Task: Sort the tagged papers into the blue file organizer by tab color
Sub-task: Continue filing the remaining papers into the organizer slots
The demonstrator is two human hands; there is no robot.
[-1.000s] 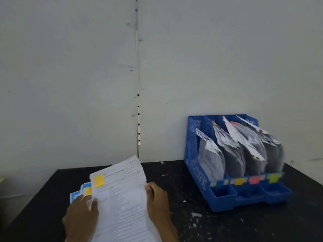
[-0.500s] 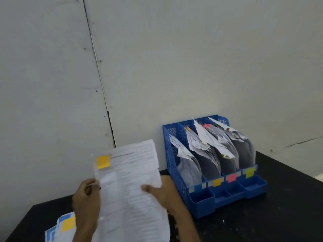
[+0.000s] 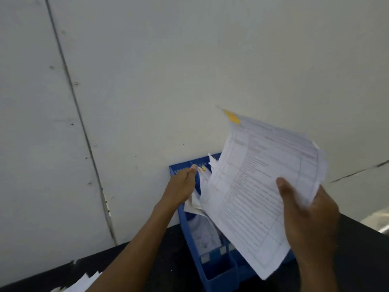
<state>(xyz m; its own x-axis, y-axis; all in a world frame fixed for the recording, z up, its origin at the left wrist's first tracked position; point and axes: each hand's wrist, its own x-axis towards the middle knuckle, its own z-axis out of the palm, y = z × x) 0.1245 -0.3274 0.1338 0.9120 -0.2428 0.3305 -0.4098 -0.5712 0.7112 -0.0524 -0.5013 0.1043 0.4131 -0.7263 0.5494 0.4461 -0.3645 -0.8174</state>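
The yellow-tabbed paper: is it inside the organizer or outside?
Outside. The right hand grips the yellow-tabbed paper in the air, over the blue file organizer.

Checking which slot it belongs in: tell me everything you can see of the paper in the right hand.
The paper is a white printed sheet with ruled table lines and text too blurred to read. A yellow tab sticks out at its top corner. It hangs tilted in front of the blue organizer, hiding most of it. The right hand grips its right edge, thumb on the printed face. The left hand does not touch it.
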